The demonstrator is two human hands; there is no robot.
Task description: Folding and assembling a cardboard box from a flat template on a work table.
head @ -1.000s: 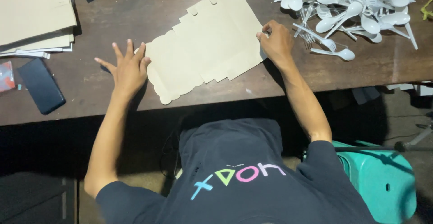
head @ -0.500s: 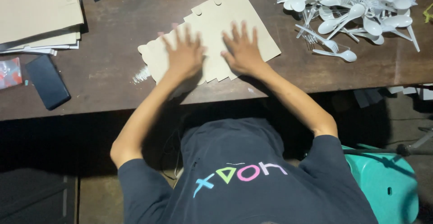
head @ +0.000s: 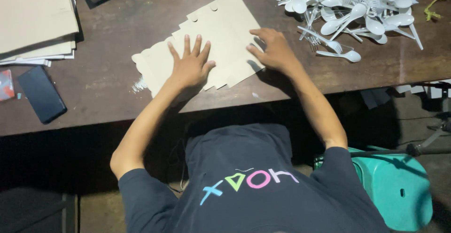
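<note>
Pressing flat with fingers spread, the left hand (head: 190,66) lies palm-down on the lower middle of a flat cardboard cutout (head: 221,24), while the right hand (head: 274,49) rests on the cutout's right edge with its fingers loosely bent; neither hand is closed around anything, both are open on the sheet. The cutout lies on the brown wooden table (head: 103,83) directly ahead of the person, and its long axis runs on a slant, from the scalloped end at the lower left up to the squared corner at the upper right. The left hand sits nearer that scalloped lower end, the right hand nearer the upper right corner, and the two are close but not touching. Beyond the right hand, near it but apart, a loose heap of white plastic spoons and forks (head: 350,5) spreads over the table. Well off to the left a stack of cardboard sheets (head: 33,15) sits by the far edge, with a dark phone (head: 41,94) lying flat below it. No open container shows.
</note>
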